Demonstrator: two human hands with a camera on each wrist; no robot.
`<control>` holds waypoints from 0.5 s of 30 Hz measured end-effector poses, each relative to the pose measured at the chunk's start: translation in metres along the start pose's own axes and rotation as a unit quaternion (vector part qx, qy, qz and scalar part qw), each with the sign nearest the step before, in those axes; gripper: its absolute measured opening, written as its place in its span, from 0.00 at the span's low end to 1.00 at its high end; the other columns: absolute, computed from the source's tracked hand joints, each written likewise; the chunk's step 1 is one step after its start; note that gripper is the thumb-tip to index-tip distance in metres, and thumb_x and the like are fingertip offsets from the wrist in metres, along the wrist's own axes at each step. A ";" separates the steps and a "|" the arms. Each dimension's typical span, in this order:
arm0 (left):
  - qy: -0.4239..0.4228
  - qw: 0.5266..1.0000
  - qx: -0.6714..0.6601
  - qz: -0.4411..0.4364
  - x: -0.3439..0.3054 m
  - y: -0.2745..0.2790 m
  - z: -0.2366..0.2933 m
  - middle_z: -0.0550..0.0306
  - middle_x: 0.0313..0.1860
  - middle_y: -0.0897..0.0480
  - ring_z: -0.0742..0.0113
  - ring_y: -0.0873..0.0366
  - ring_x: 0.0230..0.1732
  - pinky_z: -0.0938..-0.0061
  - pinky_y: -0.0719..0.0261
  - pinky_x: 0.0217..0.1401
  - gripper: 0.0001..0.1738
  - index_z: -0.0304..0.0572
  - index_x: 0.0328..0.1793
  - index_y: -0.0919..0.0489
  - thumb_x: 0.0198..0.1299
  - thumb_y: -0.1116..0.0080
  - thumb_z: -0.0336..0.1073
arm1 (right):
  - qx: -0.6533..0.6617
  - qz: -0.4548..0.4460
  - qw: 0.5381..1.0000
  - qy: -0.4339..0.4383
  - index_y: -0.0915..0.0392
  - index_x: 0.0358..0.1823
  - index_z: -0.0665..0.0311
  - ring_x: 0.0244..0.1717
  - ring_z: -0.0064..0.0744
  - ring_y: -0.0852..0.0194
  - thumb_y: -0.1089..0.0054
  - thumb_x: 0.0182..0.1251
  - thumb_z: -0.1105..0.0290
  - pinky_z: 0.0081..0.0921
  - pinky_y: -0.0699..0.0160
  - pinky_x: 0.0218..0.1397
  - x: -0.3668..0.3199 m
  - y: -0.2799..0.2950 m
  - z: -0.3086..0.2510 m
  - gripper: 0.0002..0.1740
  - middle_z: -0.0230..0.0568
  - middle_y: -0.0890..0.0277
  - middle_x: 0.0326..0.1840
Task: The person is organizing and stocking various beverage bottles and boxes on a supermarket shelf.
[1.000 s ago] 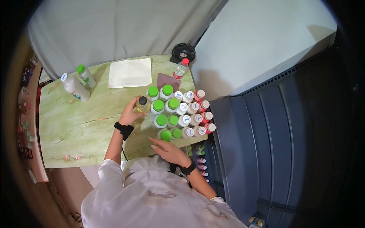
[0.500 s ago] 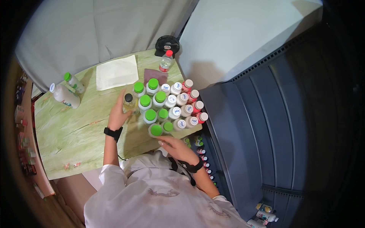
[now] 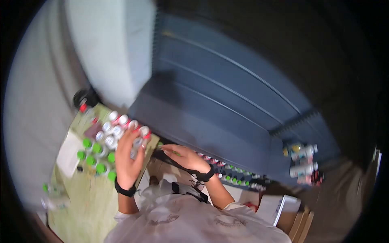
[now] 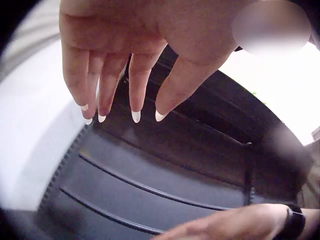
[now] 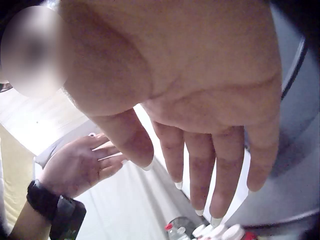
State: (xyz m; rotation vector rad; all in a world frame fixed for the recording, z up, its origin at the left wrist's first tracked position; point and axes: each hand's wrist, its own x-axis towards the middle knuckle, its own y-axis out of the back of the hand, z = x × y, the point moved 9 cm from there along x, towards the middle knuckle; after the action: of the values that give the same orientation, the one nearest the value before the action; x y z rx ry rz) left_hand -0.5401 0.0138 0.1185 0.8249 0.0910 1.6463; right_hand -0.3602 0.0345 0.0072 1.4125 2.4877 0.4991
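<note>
The left hand and right hand are hanging spread and empty, and with bottles standing crowded left of the frame's centre, any reach should probably be coming slowly from above.

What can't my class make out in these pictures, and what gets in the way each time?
Head view: the number of white-capped bottles; the left hand covers some.
Head view: print on their caps; blurred.
Left wrist view: the fingertips of the right hand; cut off by the bottom edge.
Right wrist view: the bottles' lower parts; cut off by the bottom edge.
</note>
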 end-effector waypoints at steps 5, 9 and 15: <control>-0.048 0.976 -0.139 -0.158 0.016 -0.116 0.043 0.38 0.65 0.22 0.45 0.23 0.64 0.62 0.29 0.68 0.17 0.36 0.56 0.19 0.60 0.39 0.28 | 0.092 0.142 0.982 -0.083 0.27 0.67 0.64 0.58 0.32 0.21 0.50 0.78 0.62 0.29 0.26 0.62 -0.057 0.097 0.013 0.22 0.43 0.18 0.58; -0.104 0.954 -0.157 -0.234 0.022 -0.185 0.093 0.41 0.60 0.19 0.46 0.20 0.61 0.62 0.27 0.66 0.15 0.35 0.54 0.18 0.60 0.39 0.28 | 0.082 0.294 0.952 -0.034 0.25 0.65 0.64 0.54 0.35 0.20 0.47 0.76 0.61 0.29 0.25 0.59 -0.121 0.177 0.043 0.22 0.48 0.18 0.56; -0.163 0.906 -0.181 -0.345 0.019 -0.278 0.159 0.43 0.58 0.17 0.50 0.19 0.60 0.65 0.26 0.65 0.15 0.35 0.54 0.18 0.61 0.38 0.29 | 0.110 0.432 0.893 -0.064 0.27 0.67 0.66 0.57 0.27 0.24 0.47 0.78 0.62 0.23 0.28 0.63 -0.225 0.259 0.071 0.23 0.42 0.18 0.56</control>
State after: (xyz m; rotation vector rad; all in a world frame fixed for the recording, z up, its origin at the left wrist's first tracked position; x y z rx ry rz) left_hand -0.2209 0.0453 0.1104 0.6625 -0.1452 0.8071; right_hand -0.0179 -0.0239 0.0557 2.5305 1.7298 0.2451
